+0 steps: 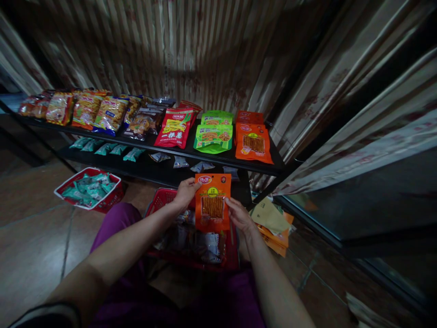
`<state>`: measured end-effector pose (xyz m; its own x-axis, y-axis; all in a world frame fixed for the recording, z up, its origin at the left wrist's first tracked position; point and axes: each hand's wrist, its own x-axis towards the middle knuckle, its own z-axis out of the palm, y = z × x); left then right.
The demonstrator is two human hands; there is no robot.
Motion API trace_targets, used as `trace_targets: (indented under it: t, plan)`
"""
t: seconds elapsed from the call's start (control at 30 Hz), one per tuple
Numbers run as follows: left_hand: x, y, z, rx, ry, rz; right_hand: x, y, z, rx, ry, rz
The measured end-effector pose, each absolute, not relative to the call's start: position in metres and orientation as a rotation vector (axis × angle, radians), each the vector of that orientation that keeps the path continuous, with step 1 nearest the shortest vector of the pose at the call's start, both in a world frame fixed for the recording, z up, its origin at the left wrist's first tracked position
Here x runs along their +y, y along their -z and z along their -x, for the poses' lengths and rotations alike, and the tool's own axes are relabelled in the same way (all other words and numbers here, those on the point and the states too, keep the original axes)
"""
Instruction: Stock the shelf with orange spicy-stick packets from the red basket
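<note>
An orange snack packet (pixel 213 207) with a clear window showing brown sticks is held upright in front of me. My left hand (pixel 187 191) grips its upper left edge, thumb on the front. My right hand (pixel 240 215) pinches its right edge lower down. Below the packet stands a red basket (pixel 159 199) with several small clear-wrapped packs (pixel 209 243) in it. Matching orange packets (pixel 253 143) lie at the right end of the upper shelf, beside green snack bags (pixel 213 133) and a red snack bag (pixel 175 127).
The black two-tier shelf (pixel 205 155) also holds several other snack bags (pixel 111 114). Small teal packs (pixel 133 154) lie on its lower tier. A second red basket (pixel 114 198) with teal packs is on the left floor. Orange and tan packaging (pixel 271 218) lies on the right floor.
</note>
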<state>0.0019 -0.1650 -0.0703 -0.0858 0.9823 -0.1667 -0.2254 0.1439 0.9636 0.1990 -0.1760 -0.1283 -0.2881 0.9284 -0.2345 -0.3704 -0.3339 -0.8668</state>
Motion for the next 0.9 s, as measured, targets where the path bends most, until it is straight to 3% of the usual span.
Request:
trace_targets:
  t: [0.6,0.9]
  plan:
    - [-0.156,0.073,-0.008,1.287,-1.147,-0.892,-0.163,0.138,-0.193,-0.739,-1.71,0.994]
    - [-0.16,0.037,-0.005,1.239,-1.098,-0.888,-0.194,0.088,-0.182,-0.807,-1.488,1.069]
